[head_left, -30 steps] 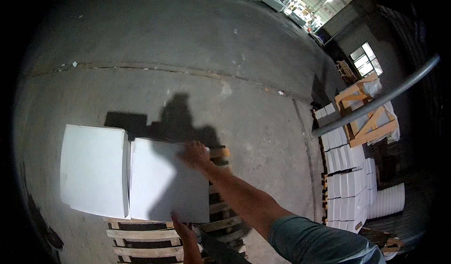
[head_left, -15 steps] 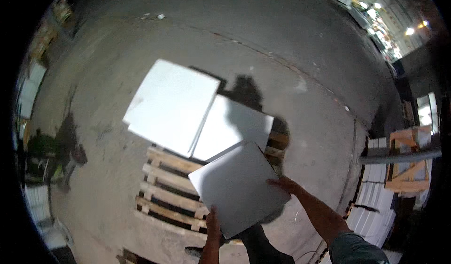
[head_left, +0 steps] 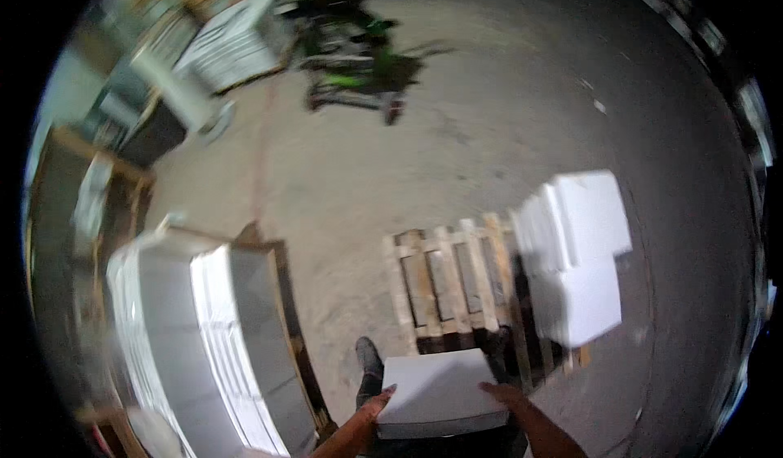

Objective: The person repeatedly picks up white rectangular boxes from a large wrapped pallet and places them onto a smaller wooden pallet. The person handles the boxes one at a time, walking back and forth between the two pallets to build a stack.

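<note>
Two-handed, holds a white box low in the view, top face upward, just beside the near edge of a wooden pallet. Clasps its left side with left hand, thumb over the top rim; clasps its right side with right hand in much the same way. Pinches the box between the two, spread apart by its full width; cannot tell the reach of the fingers underneath, hidden from view. Shows a dark shoe on the concrete floor, ahead of left hand and just outside the pallet's near left corner.

Past the box, shows pale slats with dark gaps across the pallet's left part. Along the pallet's right edge, carries two piles of white boxes close side by side: a far stack by the far right corner, a near stack toward the near right corner.

Off the pallet's left edge, well apart, shows rows of white slab-like packages, with a brown timber edge running along their right side. Beyond the pallet's far edge, across the floor, shows a green-and-black wheeled vehicle, blurred; left of it, a white block-shaped stack and a pale upright roll, too smeared for finer detail
</note>
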Demonstrator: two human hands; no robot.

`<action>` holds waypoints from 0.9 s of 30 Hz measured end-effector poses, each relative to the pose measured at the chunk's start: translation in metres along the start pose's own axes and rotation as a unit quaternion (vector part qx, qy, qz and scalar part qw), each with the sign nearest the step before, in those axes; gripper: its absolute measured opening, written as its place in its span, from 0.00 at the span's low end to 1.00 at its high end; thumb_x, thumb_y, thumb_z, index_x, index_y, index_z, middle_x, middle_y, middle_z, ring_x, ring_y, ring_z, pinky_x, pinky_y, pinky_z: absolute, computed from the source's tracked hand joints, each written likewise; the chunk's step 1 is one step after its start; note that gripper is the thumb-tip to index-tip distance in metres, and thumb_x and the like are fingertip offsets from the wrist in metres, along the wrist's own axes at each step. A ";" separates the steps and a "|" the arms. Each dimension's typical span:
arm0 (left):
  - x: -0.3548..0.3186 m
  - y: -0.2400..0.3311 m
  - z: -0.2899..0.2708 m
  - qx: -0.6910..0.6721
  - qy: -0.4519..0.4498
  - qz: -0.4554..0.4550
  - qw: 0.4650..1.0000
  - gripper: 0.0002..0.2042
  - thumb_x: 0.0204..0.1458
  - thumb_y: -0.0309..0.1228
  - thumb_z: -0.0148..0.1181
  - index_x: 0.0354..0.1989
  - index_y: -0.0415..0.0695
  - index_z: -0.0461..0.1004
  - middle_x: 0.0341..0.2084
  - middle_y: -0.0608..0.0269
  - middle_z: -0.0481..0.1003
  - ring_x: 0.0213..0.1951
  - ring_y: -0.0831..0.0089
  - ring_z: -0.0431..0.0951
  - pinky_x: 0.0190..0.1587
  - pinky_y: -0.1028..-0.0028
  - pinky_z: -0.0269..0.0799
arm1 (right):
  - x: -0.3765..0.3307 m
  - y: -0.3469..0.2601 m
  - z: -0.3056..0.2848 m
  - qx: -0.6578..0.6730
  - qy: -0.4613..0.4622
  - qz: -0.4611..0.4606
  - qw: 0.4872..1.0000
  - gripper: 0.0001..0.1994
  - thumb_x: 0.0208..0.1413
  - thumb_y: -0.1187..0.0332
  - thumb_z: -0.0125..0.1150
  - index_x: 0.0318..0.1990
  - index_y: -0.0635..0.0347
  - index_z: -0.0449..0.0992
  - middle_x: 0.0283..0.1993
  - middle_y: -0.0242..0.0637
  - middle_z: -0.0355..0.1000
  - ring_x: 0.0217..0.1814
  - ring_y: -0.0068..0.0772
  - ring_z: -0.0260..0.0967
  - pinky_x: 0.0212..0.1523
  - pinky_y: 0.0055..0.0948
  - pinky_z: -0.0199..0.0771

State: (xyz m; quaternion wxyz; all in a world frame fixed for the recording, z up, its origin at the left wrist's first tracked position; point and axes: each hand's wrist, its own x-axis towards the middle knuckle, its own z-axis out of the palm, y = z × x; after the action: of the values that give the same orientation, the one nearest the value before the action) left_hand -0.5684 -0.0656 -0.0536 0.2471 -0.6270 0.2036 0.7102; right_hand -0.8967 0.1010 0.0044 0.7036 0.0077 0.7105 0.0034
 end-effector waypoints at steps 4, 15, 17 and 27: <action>-0.079 -0.096 -0.107 -0.331 0.005 0.047 0.942 0.28 0.54 0.47 0.52 0.50 0.31 0.65 0.40 0.53 0.73 0.37 0.64 0.75 0.41 0.70 0.71 | 0.017 -0.078 0.126 -0.052 -0.066 -0.043 0.996 0.43 0.45 0.34 0.52 0.56 0.67 0.64 0.60 0.51 0.59 0.60 0.46 0.56 0.58 0.40 0.55; -0.115 -0.289 -0.250 -0.672 0.055 0.225 0.703 0.27 0.51 0.44 0.56 0.46 0.27 0.67 0.39 0.50 0.73 0.36 0.65 0.75 0.38 0.70 0.73 | -0.052 -0.304 0.399 -0.483 0.011 -0.156 0.861 0.44 0.44 0.35 0.52 0.48 0.78 0.68 0.52 0.57 0.65 0.57 0.48 0.62 0.55 0.35 0.59; -0.111 -0.306 -0.254 -0.702 0.070 0.231 0.670 0.26 0.51 0.43 0.57 0.46 0.27 0.67 0.39 0.50 0.73 0.35 0.66 0.76 0.37 0.70 0.73 | -0.052 -0.330 0.429 -0.526 -0.006 -0.159 0.835 0.43 0.44 0.36 0.52 0.48 0.78 0.68 0.52 0.58 0.66 0.56 0.48 0.62 0.56 0.34 0.59; -0.165 -0.293 -0.252 -0.814 0.101 0.216 0.530 0.26 0.50 0.42 0.57 0.50 0.32 0.66 0.43 0.51 0.72 0.42 0.61 0.74 0.44 0.66 0.71 | -0.082 -0.428 0.561 -0.678 -0.086 -0.201 0.701 0.41 0.44 0.37 0.54 0.44 0.77 0.71 0.48 0.56 0.68 0.52 0.46 0.66 0.52 0.32 0.63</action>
State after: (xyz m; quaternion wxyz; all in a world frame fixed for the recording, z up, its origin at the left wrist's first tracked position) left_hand -0.1765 0.0000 0.0832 -0.5531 -0.5609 -0.3102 0.5322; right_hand -0.3372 -0.3316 0.0737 0.5603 -0.6145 0.4375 0.3421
